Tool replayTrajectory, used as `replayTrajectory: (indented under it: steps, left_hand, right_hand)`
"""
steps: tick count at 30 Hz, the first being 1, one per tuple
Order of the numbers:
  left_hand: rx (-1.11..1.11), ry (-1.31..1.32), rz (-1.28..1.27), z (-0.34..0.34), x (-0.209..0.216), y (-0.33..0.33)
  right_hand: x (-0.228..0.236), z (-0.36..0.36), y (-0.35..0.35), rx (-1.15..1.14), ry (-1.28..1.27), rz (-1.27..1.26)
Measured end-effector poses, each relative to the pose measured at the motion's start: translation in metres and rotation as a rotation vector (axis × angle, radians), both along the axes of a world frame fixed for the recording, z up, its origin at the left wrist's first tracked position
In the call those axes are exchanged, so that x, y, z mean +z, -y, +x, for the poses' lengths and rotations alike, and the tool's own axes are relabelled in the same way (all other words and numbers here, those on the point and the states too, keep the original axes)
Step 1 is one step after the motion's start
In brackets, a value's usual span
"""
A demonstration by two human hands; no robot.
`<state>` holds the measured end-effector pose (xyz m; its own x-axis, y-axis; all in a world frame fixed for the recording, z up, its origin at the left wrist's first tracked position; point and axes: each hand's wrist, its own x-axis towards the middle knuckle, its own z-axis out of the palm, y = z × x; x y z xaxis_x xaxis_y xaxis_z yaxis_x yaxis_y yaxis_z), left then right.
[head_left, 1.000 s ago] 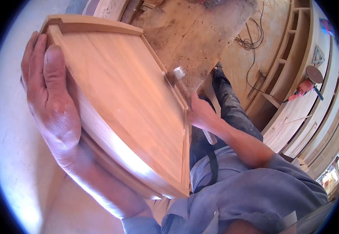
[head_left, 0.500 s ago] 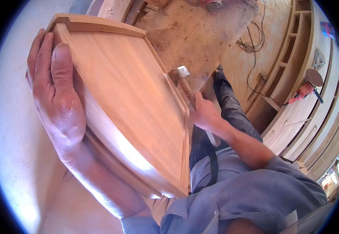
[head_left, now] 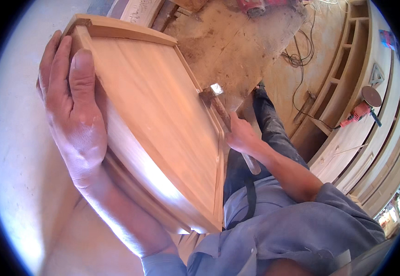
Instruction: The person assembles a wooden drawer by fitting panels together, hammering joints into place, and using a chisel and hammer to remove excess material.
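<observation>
A pale wooden panel (head_left: 158,101) with raised edge strips stands tilted in front of me, its face filling the middle of the view. My left hand (head_left: 73,101) rests along its left side near the far corner, fingers stretched out and thumb lying against the edge. In my right hand (head_left: 242,133) is a hammer (head_left: 220,109), gripped partway along its wooden handle. The metal head is at the strip on the panel's right edge and appears to touch it. The underside of the panel is hidden.
On the right, long wooden frames and boards (head_left: 347,152) lie side by side, with a red disc sander (head_left: 359,112) on them. Its black cable (head_left: 301,60) coils on the dusty floor (head_left: 232,41). A carved board (head_left: 140,10) stands beyond the panel.
The hammer head has come in against the panel's right edge strip. The panel's far left corner and my left hand have shifted slightly rightward in the view.
</observation>
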<state>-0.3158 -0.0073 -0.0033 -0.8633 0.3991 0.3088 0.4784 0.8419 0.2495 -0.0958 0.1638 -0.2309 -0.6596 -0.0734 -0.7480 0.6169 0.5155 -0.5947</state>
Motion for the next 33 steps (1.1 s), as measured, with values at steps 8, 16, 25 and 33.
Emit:
replayTrajectory:
  steps: [8, 16, 25, 33]
  left_hand:
    - [0.003, 0.025, 0.010, -0.001, 0.001, -0.001]
    - [0.043, 0.061, 0.019, 0.000, 0.005, -0.006]
    - [-0.008, -0.005, 0.003, -0.001, 0.002, -0.002]
    - [0.151, 0.024, -0.039, 0.027, 0.014, -0.015]
  right_hand:
    - [0.003, 0.001, 0.004, 0.054, 0.045, -0.002]
    - [0.001, 0.000, -0.002, 0.028, -0.007, -0.011]
    - [0.002, -0.018, -0.021, -0.017, 0.082, -0.113]
    - [-0.041, -0.117, -0.089, -0.052, -0.330, 0.311]
